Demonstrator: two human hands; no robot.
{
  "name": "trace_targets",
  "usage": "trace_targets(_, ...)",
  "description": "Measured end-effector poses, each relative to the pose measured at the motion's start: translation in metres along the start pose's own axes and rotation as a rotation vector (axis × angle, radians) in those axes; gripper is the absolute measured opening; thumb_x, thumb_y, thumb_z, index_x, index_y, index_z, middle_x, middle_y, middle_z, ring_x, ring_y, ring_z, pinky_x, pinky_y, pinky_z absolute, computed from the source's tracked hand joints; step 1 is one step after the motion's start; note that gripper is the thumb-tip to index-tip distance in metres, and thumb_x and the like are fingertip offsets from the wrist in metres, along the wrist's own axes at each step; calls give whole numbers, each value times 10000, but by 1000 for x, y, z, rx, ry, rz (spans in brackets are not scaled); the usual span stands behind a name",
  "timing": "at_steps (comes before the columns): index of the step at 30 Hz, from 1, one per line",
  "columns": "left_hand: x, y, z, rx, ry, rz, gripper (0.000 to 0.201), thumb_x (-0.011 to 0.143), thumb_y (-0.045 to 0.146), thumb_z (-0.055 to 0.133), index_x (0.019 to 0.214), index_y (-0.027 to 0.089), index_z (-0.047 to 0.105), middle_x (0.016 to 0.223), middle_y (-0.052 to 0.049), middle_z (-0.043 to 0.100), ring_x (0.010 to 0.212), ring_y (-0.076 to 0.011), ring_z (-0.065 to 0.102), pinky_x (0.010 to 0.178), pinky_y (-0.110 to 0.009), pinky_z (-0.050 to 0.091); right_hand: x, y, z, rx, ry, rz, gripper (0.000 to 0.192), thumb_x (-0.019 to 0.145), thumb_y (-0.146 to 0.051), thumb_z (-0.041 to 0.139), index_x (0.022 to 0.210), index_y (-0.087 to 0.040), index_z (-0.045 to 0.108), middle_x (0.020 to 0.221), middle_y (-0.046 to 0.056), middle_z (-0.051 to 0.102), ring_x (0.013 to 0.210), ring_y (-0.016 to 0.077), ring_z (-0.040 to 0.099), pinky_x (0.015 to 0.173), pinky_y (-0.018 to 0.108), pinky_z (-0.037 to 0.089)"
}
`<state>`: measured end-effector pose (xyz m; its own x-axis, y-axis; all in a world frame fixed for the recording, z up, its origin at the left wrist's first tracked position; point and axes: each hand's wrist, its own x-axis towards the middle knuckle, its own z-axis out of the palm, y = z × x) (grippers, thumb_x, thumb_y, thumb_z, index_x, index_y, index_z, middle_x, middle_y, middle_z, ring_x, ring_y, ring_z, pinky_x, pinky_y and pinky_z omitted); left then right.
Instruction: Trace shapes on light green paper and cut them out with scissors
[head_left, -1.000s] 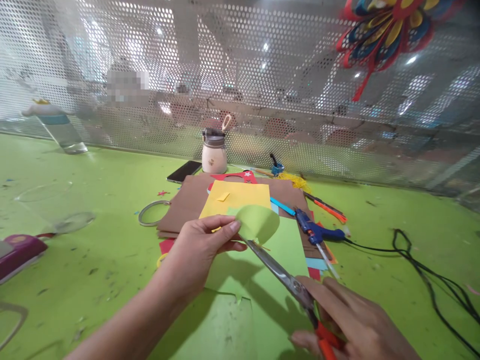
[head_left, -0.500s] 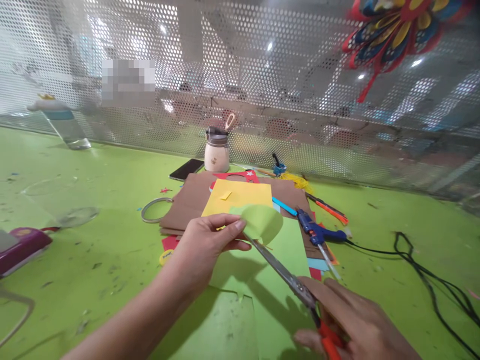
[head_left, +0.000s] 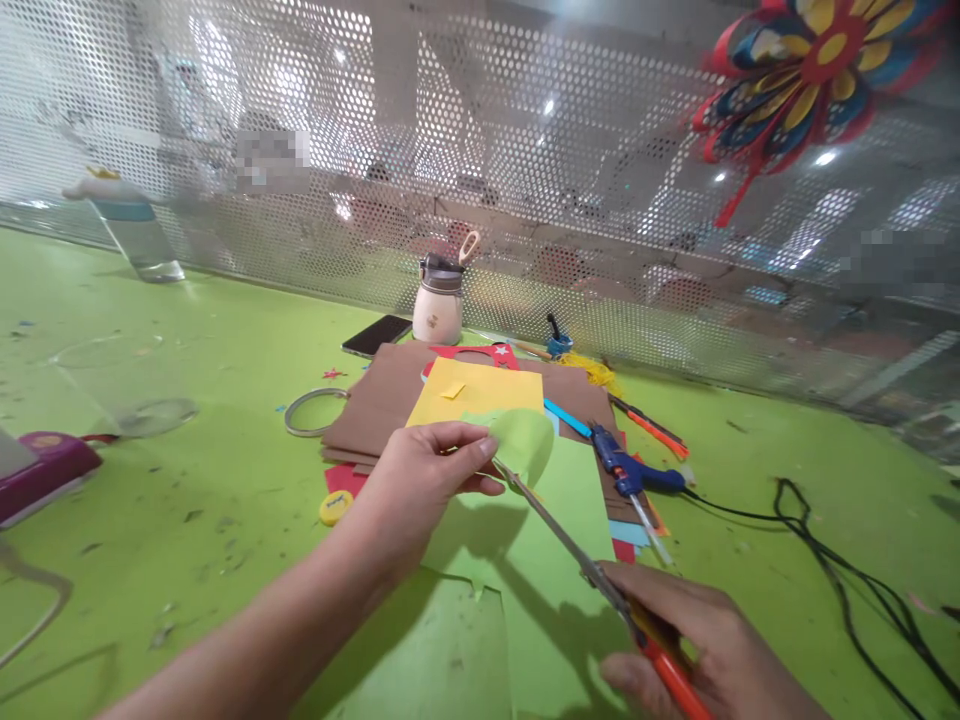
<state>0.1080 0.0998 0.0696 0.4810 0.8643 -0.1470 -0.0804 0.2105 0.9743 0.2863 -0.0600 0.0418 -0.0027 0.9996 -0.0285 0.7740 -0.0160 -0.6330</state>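
Note:
My left hand (head_left: 442, 465) pinches the edge of a rounded green paper piece (head_left: 523, 440) between thumb and fingers, held up above the sheets. In my right hand (head_left: 690, 635) are scissors (head_left: 562, 540) with orange-red handles (head_left: 671, 675). Their blade tips meet the lower edge of the green piece, close to my left fingertips. Below lies a larger green paper sheet (head_left: 574, 510), partly under a shadow. A yellow sheet (head_left: 491, 385) with a small yellow scrap (head_left: 453, 391) on it lies behind, over brown paper (head_left: 371, 395).
To the right lie a blue glue gun (head_left: 634, 468) and its black cord (head_left: 810, 545). A phone (head_left: 377, 335), a cream bottle (head_left: 438, 312) and a perforated screen (head_left: 337, 200) are at the back. On the left are a tape ring (head_left: 292, 425), a clear cup (head_left: 112, 385) and a purple device (head_left: 52, 475).
The scissor blades have drawn closer together, and the green piece now looks narrower and turned. The camera view has shifted slightly. Both hands keep their hold.

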Motion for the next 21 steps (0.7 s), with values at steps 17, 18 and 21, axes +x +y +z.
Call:
trace_targets(17, -7, 12, 3, 131, 51, 5, 74, 708, 242, 710, 752, 183, 708, 615, -6, 700, 573, -155, 651, 461, -213, 391, -1, -8, -7, 139, 57, -43, 320, 807, -441, 601, 977, -184, 688, 733, 30, 658, 663, 216, 624, 608, 275, 527)
trace_targets(18, -6, 11, 2, 123, 52, 6, 83, 704, 240, 716, 763, 183, 708, 615, -2, 698, 577, -156, 654, 484, -217, 408, -1, -8, -7, 137, 56, -46, 316, 803, -436, 605, 976, -185, 689, 736, 29, 660, 662, 214, 625, 606, 271, 526)
trace_targets(21, -5, 9, 1, 86, 44, 28, 81, 689, 231, 734, 742, 183, 695, 593, 19, 677, 574, -148, 659, 555, -223, 439, -2, -9, -8, 110, 57, -44, 283, 791, -408, 616, 954, -190, 692, 731, 24, 665, 651, 206, 624, 596, 258, 522)
